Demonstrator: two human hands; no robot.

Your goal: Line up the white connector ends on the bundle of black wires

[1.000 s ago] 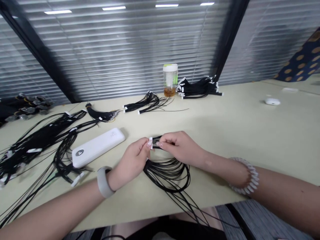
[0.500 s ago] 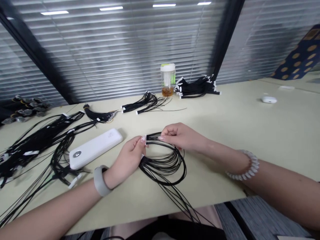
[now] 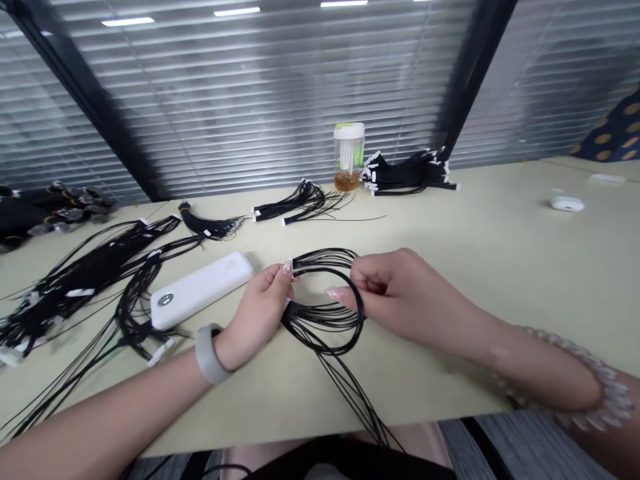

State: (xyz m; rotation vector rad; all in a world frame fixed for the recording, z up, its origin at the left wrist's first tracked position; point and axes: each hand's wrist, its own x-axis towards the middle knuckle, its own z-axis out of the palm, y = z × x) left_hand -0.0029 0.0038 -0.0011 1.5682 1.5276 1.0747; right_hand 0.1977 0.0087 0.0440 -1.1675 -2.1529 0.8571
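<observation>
A black wire harness (image 3: 320, 347) is bent into a loop above the table, its thin loose ends trailing down past the front edge. My left hand (image 3: 265, 300) pinches the harness at its white connector (image 3: 289, 267), on the loop's left side. At the right side of the loop, my right hand (image 3: 400, 287) has curled fingers around the wires, with the thumb reaching inside the loop. The fingertips behind the wires are partly hidden.
Left of my hands lies a white power bank (image 3: 200, 290), beside more black harnesses (image 3: 95, 267). Farther back are wire bundles (image 3: 305, 200), a lidded cup (image 3: 349, 157) with amber liquid and a stack of harnesses (image 3: 410, 173). A white earbud case (image 3: 567, 203) sits right.
My right hand has moved right and turned, from the wires near the connector to the loop's right side. The left hand keeps its hold. The view has shifted slightly.
</observation>
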